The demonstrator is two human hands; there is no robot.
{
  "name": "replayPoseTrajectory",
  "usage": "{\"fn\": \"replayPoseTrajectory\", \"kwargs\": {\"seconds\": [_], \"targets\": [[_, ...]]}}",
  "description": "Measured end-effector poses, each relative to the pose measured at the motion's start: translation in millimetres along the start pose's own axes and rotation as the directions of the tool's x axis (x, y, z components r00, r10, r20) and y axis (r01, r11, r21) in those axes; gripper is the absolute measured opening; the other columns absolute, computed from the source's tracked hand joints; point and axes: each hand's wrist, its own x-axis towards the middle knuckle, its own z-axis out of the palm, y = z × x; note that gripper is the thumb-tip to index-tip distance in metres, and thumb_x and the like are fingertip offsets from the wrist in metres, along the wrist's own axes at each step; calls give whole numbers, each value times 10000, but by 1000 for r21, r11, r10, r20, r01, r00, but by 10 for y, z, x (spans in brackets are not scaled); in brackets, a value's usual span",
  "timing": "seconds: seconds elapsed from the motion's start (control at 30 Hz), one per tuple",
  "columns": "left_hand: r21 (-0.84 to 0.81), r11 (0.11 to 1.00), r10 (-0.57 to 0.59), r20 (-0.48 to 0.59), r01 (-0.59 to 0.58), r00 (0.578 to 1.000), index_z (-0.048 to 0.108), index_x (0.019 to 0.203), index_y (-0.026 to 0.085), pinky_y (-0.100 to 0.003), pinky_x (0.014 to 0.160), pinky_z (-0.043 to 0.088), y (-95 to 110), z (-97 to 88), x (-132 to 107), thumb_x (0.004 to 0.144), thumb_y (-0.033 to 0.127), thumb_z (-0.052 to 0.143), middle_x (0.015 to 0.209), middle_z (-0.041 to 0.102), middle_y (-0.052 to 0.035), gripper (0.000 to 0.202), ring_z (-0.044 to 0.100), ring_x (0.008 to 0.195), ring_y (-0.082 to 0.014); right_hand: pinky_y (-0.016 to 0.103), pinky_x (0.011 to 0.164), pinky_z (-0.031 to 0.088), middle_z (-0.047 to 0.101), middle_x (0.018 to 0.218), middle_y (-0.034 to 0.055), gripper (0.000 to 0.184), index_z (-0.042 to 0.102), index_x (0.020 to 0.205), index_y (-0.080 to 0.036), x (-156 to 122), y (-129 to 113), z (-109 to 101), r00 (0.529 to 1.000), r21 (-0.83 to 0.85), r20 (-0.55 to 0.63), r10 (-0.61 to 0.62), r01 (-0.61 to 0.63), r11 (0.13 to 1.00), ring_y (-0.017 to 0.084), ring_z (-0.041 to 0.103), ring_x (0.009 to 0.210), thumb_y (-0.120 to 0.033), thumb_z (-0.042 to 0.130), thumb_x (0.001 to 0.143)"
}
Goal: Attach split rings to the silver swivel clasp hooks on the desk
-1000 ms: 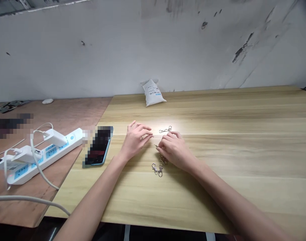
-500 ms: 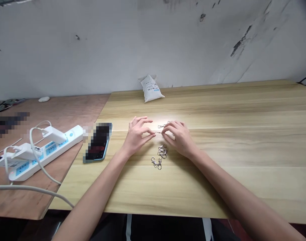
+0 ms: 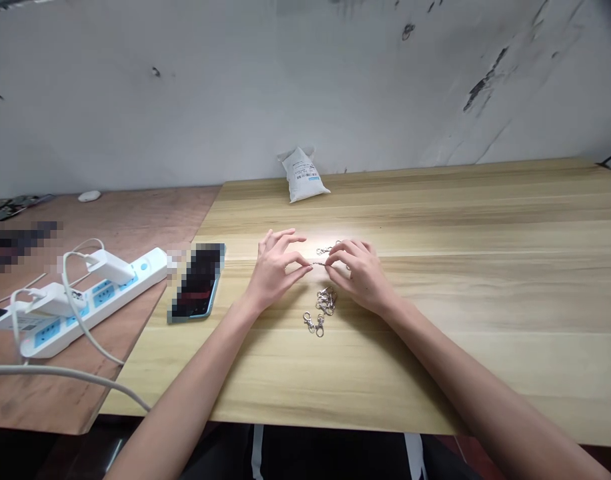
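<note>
Thumb and index finger of my left hand [image 3: 273, 273] pinch one end of a small silver metal clasp [image 3: 319, 264]. At its other end, my right hand [image 3: 359, 275] grips it between thumb and fingertips, which hide much of the piece. Just below the hands lies a small heap of silver swivel clasps [image 3: 326, 301] on the wooden table. Two more clasps [image 3: 320, 325] rest slightly nearer to me. Beyond the fingers, some metal clasps or rings [image 3: 323, 251] lie partly covered by my right hand.
A phone [image 3: 198, 283] lies left of my left forearm. Further left, a white power strip [image 3: 98, 300] with chargers and cables sits on a reddish-brown board [image 3: 150, 207]. A white plastic packet [image 3: 305, 177] leans near the wall at the back of the wooden table [image 3: 485, 267].
Both hands keep the same pinch on the clasp with hardly any movement. The whole view has shifted very slightly.
</note>
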Motion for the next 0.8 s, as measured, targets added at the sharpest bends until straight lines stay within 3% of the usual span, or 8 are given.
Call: {"fn": "replayPoseTrajectory", "kwargs": {"seconds": [0.2, 0.4, 0.6, 0.8], "targets": [[-12, 1000, 10, 6, -10, 1000, 712, 775, 251, -566, 1150, 236, 14, 8, -6, 858, 335, 678, 1248, 635, -28, 123, 451, 1310, -265, 399, 926, 363, 667, 975, 48, 100, 630, 850, -241, -2, -17, 27, 1000, -21, 1, -24, 24, 999, 212, 591, 959, -199, 556, 903], [-9, 1000, 7, 7, -7, 1000, 686, 758, 236, -566, 1156, 225, 31, 6, -10, 849, 349, 689, 1250, 632, -30, 144, 448, 1310, -263, 457, 1007, 347, 628, 1191, 102, 161, 654, 858, -222, -11, -46, 56, 994, -125, 19, -107, 109, 986, 251, 533, 1155, -211, 519, 946], [-19, 996, 89, 31, -89, 996, 709, 958, 279, -514, 1119, 320, 2, 22, -8, 867, 335, 669, 1314, 608, -31, 114, 444, 1318, -253, 512, 1069, 315, 607, 1252, 109, 191, 673, 865, -220, -7, -28, 23, 988, -181, 61, -144, 153, 972, 277, 464, 1278, -215, 505, 955], [-44, 993, 111, 35, -110, 993, 733, 759, 272, -550, 1136, 264, -29, -16, 0, 850, 333, 692, 1304, 617, -10, 117, 430, 1324, -267, 523, 1100, 294, 573, 1308, 90, 163, 673, 836, -228, -1, 2, -15, 979, -266, 75, -190, 203, 942, 280, 400, 1348, -191, 543, 926]]}}
